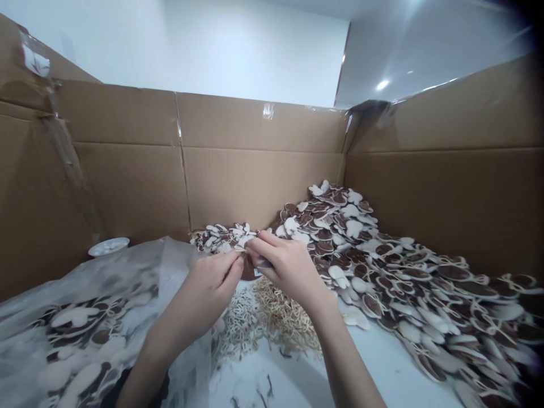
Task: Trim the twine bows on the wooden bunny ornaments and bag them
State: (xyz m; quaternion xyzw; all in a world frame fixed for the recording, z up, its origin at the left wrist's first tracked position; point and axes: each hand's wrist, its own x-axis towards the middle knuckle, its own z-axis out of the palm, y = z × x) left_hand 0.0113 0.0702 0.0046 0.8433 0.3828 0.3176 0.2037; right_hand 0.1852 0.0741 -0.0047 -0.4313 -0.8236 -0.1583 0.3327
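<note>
Two forearms [351, 351] extend to a brown piece [251, 272], held at the far edge of the string pile [289, 314]. The left hand [208, 277] pinches the piece; the right hand [285, 263] grips it with curled fingers. Left of the string pile lie white scraps [240, 320], then a plastic bag [172, 258]; to its right, brown-and-white cutouts [425, 306] cover the table [306, 377].

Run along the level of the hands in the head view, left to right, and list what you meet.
Translucent plastic sheeting → left hand → brown piece between the hands → right hand → large heap of brown and white pieces.
</note>
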